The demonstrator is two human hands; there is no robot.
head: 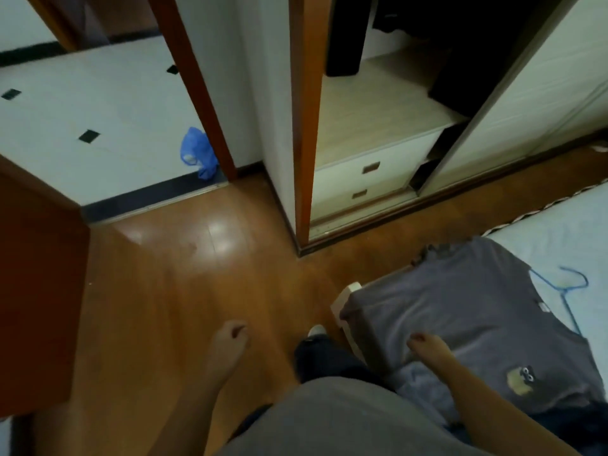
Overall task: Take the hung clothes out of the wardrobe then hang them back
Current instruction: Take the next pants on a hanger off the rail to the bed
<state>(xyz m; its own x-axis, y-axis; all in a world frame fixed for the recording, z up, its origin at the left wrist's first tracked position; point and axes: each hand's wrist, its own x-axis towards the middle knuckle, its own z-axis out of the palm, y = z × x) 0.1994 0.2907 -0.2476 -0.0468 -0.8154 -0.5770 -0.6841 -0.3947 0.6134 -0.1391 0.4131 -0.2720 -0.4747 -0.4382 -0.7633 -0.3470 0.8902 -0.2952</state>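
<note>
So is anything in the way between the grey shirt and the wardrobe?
Nothing visible is. The grey shirt lies on the bed, and only bare floor separates it from the open wardrobe.

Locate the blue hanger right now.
In the head view the blue hanger lies at the right, on the white bed, its hook sticking out beside the grey T-shirt spread over the bed corner, beyond the right hand.

The floor [184,258] is glossy polished wood. The grey shirt [460,317] is soft matt cloth, its hanger [572,291] thin blue wire.
</note>
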